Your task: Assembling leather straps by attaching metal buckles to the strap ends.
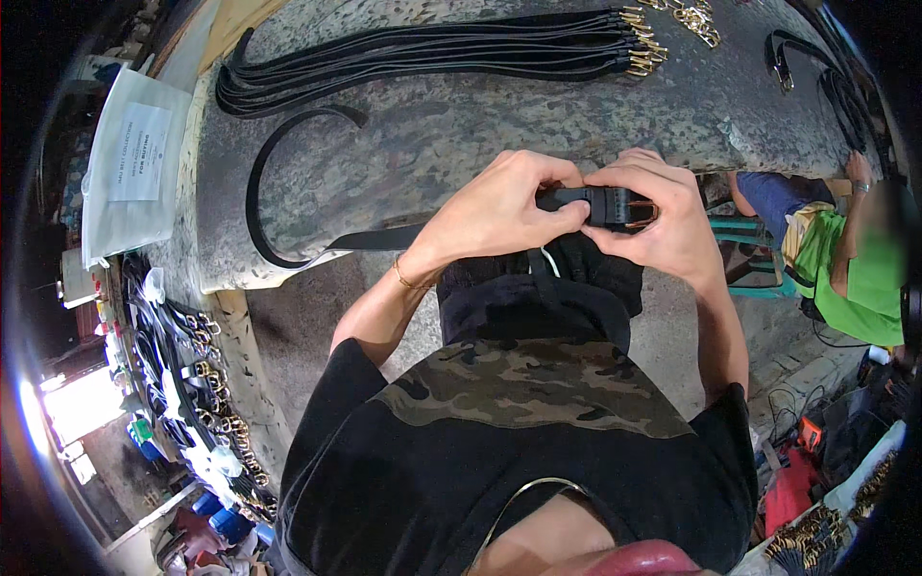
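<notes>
Both of my hands hold a black belt [379, 240] near its buckle end, just in front of the table edge. My left hand [509, 206] pinches the strap between thumb and fingers, beside a dark loop [599, 204]. Curled around the gold-toned buckle [642, 213] is my right hand [667, 211], its thumb below and fingers above. From my left hand the strap runs left onto the table and bends back in a wide curve, its tip lying on the tabletop. My fingers partly cover the strap between the hands.
A bundle of black belts [432, 58] with gold buckles lies along the far side of the worn table [461, 134]. Loose gold buckles [696, 24] sit beyond it. A person in green [864, 288] sits at right. More belts [173, 374] are massed at left, near a white bag [134, 221].
</notes>
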Tool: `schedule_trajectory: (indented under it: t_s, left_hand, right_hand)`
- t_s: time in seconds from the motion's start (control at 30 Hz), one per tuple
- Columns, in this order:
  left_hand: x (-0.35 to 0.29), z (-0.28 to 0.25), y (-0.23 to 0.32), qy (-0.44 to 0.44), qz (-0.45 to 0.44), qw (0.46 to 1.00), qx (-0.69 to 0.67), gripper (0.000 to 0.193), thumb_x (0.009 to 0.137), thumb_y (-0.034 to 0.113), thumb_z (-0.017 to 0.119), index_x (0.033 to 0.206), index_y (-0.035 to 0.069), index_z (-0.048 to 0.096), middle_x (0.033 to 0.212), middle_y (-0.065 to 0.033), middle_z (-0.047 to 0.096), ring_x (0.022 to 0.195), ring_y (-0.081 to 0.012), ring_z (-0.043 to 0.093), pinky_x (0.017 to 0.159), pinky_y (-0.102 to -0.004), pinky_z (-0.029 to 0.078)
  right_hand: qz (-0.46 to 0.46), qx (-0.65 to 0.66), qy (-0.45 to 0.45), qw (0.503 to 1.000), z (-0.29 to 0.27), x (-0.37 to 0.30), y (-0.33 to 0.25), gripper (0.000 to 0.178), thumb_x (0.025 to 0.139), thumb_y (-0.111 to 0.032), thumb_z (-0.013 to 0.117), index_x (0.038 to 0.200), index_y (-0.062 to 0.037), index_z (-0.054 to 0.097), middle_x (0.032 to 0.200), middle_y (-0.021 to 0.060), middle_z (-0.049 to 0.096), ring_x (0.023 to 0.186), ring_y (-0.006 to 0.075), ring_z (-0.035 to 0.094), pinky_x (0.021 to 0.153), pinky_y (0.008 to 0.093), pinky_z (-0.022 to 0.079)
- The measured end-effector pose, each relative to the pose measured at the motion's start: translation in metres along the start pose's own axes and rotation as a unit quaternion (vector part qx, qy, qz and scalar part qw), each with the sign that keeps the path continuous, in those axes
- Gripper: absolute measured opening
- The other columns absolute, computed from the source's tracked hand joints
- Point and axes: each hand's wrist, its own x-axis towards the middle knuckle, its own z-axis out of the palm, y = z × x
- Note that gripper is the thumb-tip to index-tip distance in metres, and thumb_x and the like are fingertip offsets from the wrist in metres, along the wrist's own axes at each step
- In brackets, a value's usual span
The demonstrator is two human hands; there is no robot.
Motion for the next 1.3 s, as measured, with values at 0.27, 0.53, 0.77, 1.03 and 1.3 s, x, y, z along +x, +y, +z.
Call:
schedule_trajectory:
  t_s: [0.27, 0.53, 0.77, 1.03, 1.3]
  left_hand:
    - [-0.002, 0.004, -0.006, -0.005, 0.008, 1.000, -0.010, 0.032, 0.077, 0.021, 0.067, 0.095, -0.004, 0.069, 0.065, -0.0160, 0.062, 0.057, -0.0179, 0.053, 0.057, -0.0349, 0.044]
    - [0.000, 0.004, -0.016, -0.013, -0.014, 1.000, 0.000, 0.032, 0.077, 0.023, 0.070, 0.095, -0.004, 0.070, 0.065, -0.0175, 0.062, 0.055, -0.0188, 0.054, 0.057, -0.0355, 0.044]
    - [0.004, 0.009, -0.025, -0.020, -0.021, 0.999, 0.021, 0.031, 0.079, 0.023, 0.071, 0.097, -0.003, 0.070, 0.069, -0.0195, 0.064, 0.059, -0.0277, 0.061, 0.059, -0.0380, 0.046]
    - [0.010, 0.020, -0.046, 0.000, 0.038, 0.999, 0.011, 0.034, 0.080, 0.023, 0.070, 0.104, -0.002, 0.070, 0.078, -0.0230, 0.066, 0.069, -0.0325, 0.065, 0.067, -0.0402, 0.048]
    - [0.016, 0.007, -0.035, -0.060, -0.066, 0.996, -0.003, 0.026, 0.081, 0.020, 0.070, 0.093, -0.003, 0.068, 0.072, -0.0156, 0.065, 0.063, -0.0246, 0.061, 0.061, -0.0396, 0.045]
  right_hand:
    - [0.053, 0.084, -0.068, 0.993, 0.000, 0.005, -0.003, 0.036, 0.061, -0.006, 0.079, 0.086, 0.0005, 0.054, 0.088, 0.0115, 0.060, 0.078, 0.0299, 0.062, 0.070, 0.0347, 0.049]
    - [0.149, 0.086, -0.119, 0.978, -0.003, 0.006, -0.005, 0.038, 0.063, -0.009, 0.080, 0.091, 0.0003, 0.057, 0.089, 0.0146, 0.063, 0.079, 0.0310, 0.063, 0.069, 0.0369, 0.049]
    - [0.127, -0.007, -0.087, 0.988, 0.008, -0.006, 0.003, 0.039, 0.062, -0.009, 0.081, 0.095, -0.0005, 0.061, 0.088, 0.0125, 0.066, 0.082, 0.0313, 0.065, 0.087, 0.0386, 0.049]
    - [0.123, -0.037, -0.148, 0.981, 0.009, 0.001, 0.005, 0.036, 0.066, -0.014, 0.079, 0.089, -0.0031, 0.053, 0.093, 0.0127, 0.066, 0.089, 0.0366, 0.060, 0.100, 0.0476, 0.041]
    - [0.311, 0.271, -0.169, 0.895, 0.003, 0.003, 0.032, 0.031, 0.069, -0.006, 0.084, 0.090, -0.0008, 0.061, 0.093, 0.0052, 0.067, 0.088, 0.0110, 0.061, 0.079, 0.0307, 0.048]
